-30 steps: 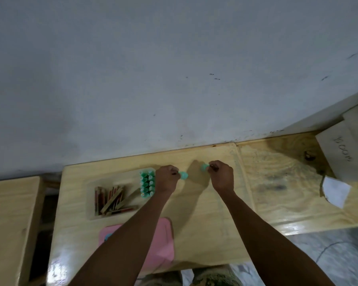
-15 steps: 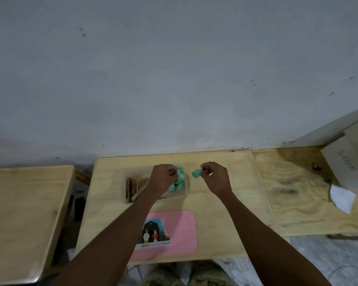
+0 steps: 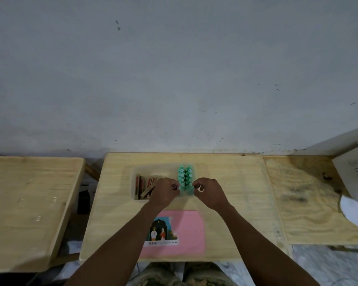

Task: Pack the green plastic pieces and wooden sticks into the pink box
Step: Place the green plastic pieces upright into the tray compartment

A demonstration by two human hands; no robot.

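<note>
A clear tray (image 3: pixel 133 183) sits mid-table. Brown wooden sticks (image 3: pixel 142 183) lie in its left part. Two rows of green plastic pieces (image 3: pixel 185 175) stand in its right part. My left hand (image 3: pixel 165 191) pinches a green piece at the near end of the left row. Opposite it, my right hand (image 3: pixel 210 193) pinches a green piece at the near end of the right row. The pink box (image 3: pixel 191 230) lies flat near the front edge, between my forearms, with a picture label on its left side. My left hand hides some of the sticks.
The wooden table (image 3: pixel 232 195) stands against a grey wall. A second table (image 3: pixel 29 195) is on the left across a gap, and a third surface (image 3: pixel 310 203) adjoins on the right, carrying white paper (image 3: pixel 351 209) and a cardboard sheet (image 3: pixel 353 174).
Both hands, each holding a green piece, moved from beside the tray to the near ends of the green rows. The view shifted, so the tray now looks centred.
</note>
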